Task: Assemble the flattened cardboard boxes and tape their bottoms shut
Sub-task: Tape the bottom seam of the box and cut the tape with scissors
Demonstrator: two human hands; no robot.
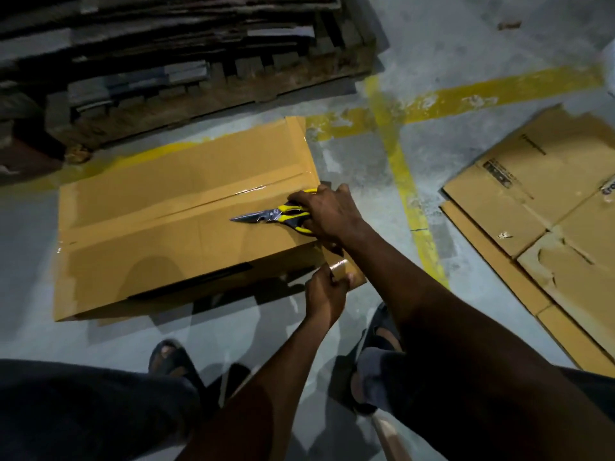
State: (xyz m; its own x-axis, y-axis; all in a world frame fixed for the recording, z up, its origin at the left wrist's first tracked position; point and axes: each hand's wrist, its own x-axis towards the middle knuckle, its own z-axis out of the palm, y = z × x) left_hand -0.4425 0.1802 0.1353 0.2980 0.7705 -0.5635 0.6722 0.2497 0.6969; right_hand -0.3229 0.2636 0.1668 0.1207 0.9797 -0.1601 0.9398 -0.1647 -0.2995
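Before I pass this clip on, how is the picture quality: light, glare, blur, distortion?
Head view: dim overall, with the pallet and the trousers nearly black; glare streaks on the tape along the box seam; the scissors in the right hand are sharp, the left hand and feet slightly soft; wide-angle bending curves the yellow floor lines and box edges.

Floor: bare grey concrete floor [349, 34] under me, scuffed and patchy.
Floor marking: worn yellow lines [404, 181] cross ahead of me to my right, one running toward me, one across.
Pallet: a dark wooden pallet [206, 91] sits ahead to my left, stacked with flat dark sheets.
Light: dim, with soft shadows on the concrete.
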